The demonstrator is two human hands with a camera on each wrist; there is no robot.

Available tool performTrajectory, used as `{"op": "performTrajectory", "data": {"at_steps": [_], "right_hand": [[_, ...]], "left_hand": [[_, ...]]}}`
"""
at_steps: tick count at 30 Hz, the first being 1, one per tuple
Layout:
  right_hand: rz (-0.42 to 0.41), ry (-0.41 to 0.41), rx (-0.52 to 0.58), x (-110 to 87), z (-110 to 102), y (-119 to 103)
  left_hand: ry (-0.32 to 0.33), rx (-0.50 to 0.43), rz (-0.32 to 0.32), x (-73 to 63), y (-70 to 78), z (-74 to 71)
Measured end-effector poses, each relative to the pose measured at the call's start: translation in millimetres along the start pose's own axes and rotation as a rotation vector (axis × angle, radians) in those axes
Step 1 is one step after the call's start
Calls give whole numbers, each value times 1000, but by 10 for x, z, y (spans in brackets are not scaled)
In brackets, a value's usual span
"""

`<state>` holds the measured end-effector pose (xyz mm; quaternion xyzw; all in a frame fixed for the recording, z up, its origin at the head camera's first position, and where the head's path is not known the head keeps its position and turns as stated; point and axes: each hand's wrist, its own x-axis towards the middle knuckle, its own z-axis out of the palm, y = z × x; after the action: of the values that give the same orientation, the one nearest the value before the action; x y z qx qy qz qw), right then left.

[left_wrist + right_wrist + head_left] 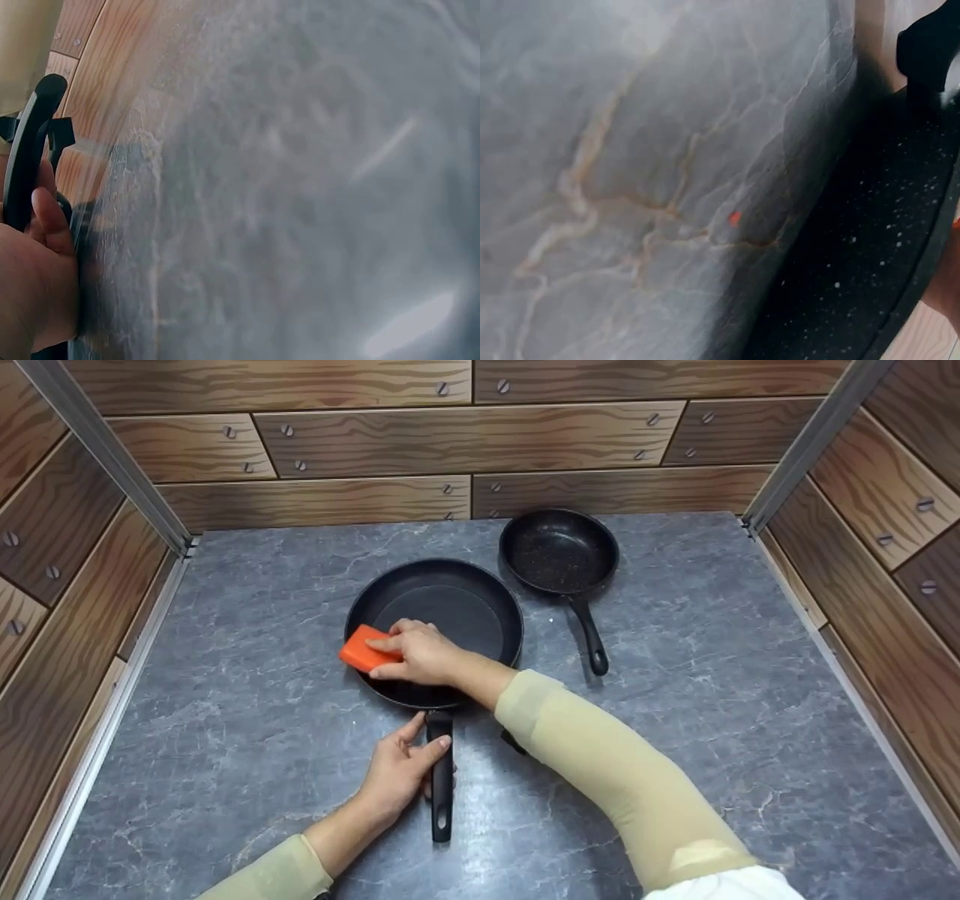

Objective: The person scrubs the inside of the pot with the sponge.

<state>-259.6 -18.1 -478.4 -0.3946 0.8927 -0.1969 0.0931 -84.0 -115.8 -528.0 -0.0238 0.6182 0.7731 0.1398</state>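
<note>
A large black frying pan (pixel 450 607) lies on the grey marbled tabletop, its handle (pixel 442 810) pointing toward me. My left hand (pixel 397 772) holds that handle near the pan, thumb on top; in the left wrist view the hand (pixel 37 289) is curled about the handle (pixel 30 150). An orange sponge (pixel 364 649) is in my right hand (pixel 424 652), pinched against the pan's left rim. The right wrist view shows the pan's speckled outer side (pixel 870 225), with only a sliver of the hand (pixel 946 277) behind it.
A smaller black frying pan (pixel 559 551) stands at the back right, its handle (pixel 590 637) angled toward the front. Wood-patterned panels (pixel 465 439) enclose the tabletop (pixel 225 675) at the back and sides. A tiny orange speck (pixel 735 217) lies on the surface.
</note>
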Motion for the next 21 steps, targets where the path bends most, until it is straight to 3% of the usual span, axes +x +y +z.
{"op": "performTrajectory", "data": {"at_steps": [9, 21], "right_hand": [[-20, 42, -28, 133, 73, 10], [41, 25, -107, 169, 105, 121]], "left_hand": [[32, 7, -1, -36, 30, -26], [16, -1, -4, -5, 8, 20]]}}
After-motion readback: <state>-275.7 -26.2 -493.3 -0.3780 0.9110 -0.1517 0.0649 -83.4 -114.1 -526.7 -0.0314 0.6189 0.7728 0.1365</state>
